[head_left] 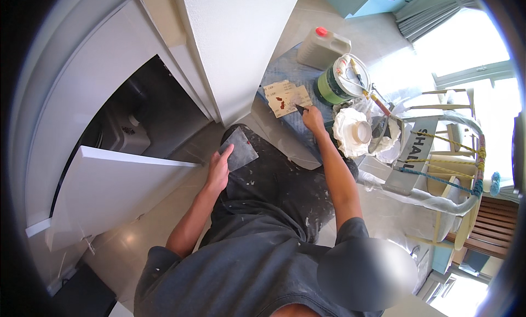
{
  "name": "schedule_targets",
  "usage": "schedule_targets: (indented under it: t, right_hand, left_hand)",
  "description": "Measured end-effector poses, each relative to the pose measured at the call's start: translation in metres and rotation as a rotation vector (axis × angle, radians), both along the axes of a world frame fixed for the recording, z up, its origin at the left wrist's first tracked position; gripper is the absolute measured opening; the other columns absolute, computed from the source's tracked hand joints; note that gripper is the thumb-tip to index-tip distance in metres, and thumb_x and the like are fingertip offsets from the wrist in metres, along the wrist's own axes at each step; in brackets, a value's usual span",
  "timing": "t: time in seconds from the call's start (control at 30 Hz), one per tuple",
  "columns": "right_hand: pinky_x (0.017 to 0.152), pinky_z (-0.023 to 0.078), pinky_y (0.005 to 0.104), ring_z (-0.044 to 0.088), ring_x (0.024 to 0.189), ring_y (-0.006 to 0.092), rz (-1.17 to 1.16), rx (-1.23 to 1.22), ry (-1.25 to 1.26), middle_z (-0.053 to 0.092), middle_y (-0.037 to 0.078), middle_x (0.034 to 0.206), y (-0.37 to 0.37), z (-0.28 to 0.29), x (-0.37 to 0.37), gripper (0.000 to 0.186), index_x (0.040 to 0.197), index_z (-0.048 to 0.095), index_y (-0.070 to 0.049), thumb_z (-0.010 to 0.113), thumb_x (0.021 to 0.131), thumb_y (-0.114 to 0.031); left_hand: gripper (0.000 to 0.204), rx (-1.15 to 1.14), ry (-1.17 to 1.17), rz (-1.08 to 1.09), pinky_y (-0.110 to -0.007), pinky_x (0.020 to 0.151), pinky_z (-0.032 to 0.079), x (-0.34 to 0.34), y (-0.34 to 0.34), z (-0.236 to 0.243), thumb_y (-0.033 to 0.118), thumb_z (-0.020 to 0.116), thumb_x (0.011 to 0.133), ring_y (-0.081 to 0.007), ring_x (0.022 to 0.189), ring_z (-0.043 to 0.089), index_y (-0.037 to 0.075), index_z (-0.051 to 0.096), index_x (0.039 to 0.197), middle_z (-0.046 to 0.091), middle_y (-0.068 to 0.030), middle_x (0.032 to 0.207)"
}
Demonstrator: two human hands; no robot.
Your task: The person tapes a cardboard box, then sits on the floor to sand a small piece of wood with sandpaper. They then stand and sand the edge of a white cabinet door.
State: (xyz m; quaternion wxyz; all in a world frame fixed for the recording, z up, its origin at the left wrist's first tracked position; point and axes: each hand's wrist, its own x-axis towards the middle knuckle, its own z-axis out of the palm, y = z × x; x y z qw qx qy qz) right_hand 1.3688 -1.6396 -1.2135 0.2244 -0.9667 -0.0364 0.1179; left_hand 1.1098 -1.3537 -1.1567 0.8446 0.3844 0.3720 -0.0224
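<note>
My left hand (pixel 219 168) grips a thin grey rectangular plate (pixel 241 149) by its edge, above my paint-flecked dark trousers. A small reddish spot shows near its right side. My right hand (pixel 314 121) is closed on a small dark scraper (pixel 299 108), whose tip reaches the edge of some pale cardboard pieces (pixel 289 93). Reddish-brown smears mark the cardboard, which lies on a blue sheet (pixel 285 65). Close to the right of this hand stands a tub with a crumpled white plastic liner (pixel 349 132).
Beyond my right hand are a green paint bucket (pixel 329 86) and a beige jerrycan (pixel 323 47) with a red cap. A rope-wrapped metal frame (pixel 475 153) stands to the right. At left, a white cabinet door (pixel 115 185) hangs open below a dark cavity (pixel 159 109). A white wall (pixel 235 43) rises ahead.
</note>
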Motion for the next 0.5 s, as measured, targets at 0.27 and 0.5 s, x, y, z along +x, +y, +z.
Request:
schedule_targets:
  t: [0.27, 0.5]
  right_hand:
    - [0.095, 0.049, 0.0464, 0.065, 0.109, 0.045, -0.143, 0.304, -0.08, 0.069, 0.028, 0.111, -0.016, 0.049, -0.02, 0.034, 0.117, 0.071, -0.002, 0.057, 0.093, -0.021]
    - [0.098, 0.046, 0.041, 0.062, 0.11, 0.0399, 0.029, 0.46, -0.171, 0.066, 0.023, 0.115, -0.012, 0.141, -0.076, 0.032, 0.125, 0.066, 0.0, 0.054, 0.097, -0.009]
  left_hand:
    - [0.031, 0.01, -0.003, -0.052, -0.027, 0.077, 0.05, 0.061, -0.027, 0.003, 0.026, 0.072, 0.094, -0.0137, 0.09, 0.067, 0.004, 0.066, 0.114, 0.07, -0.0034, 0.103]
    - [0.032, -0.191, -0.122, -0.227, -0.033, 0.084, 0.054, 0.109, -0.046, -0.006, 0.023, 0.07, 0.094, -0.0173, 0.099, 0.069, 0.002, 0.063, 0.116, 0.069, -0.0075, 0.111]
